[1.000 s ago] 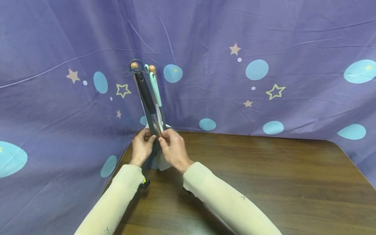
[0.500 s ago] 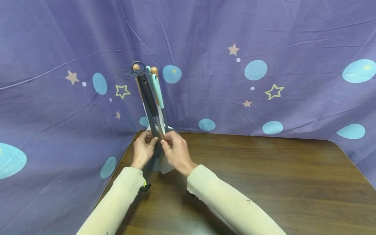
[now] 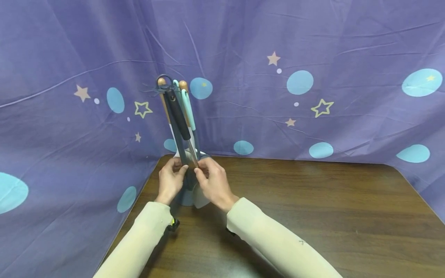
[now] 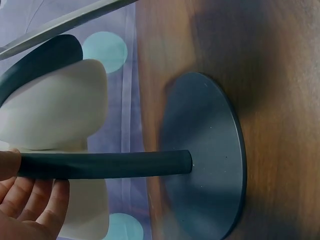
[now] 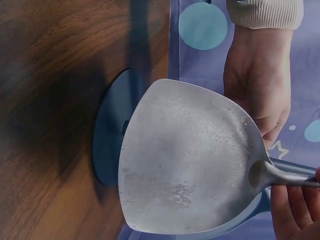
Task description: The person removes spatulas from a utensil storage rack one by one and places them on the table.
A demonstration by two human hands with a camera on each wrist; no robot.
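Note:
A metal wok turner (image 5: 185,155) with a black handle (image 3: 179,117) leans in front of a dark utensil stand, its handle end up by the ring (image 3: 164,81) at the stand's top. Whether the handle hangs on a hook cannot be told. My right hand (image 3: 215,183) pinches the turner's thin metal shaft, with the broad blade below, facing the right wrist camera. Round the stand's dark pole (image 4: 110,165) my left hand (image 3: 170,181) curls its thumb and fingers. The pole rises from a flat round base (image 4: 210,135) on the table.
Other utensils hang on the stand: wooden-ended handles (image 3: 184,87), a mint handle (image 3: 188,108), a pale head (image 4: 55,105) and a dark green head (image 4: 45,60). The wooden table (image 3: 313,208) stretches right. A purple curtain (image 3: 240,77) hangs behind and at the left.
My right hand has drawn the turner's shaft slightly right and toward me, away from the pole, so the handle tilts more. My left hand stays on the pole. The view has shifted slightly.

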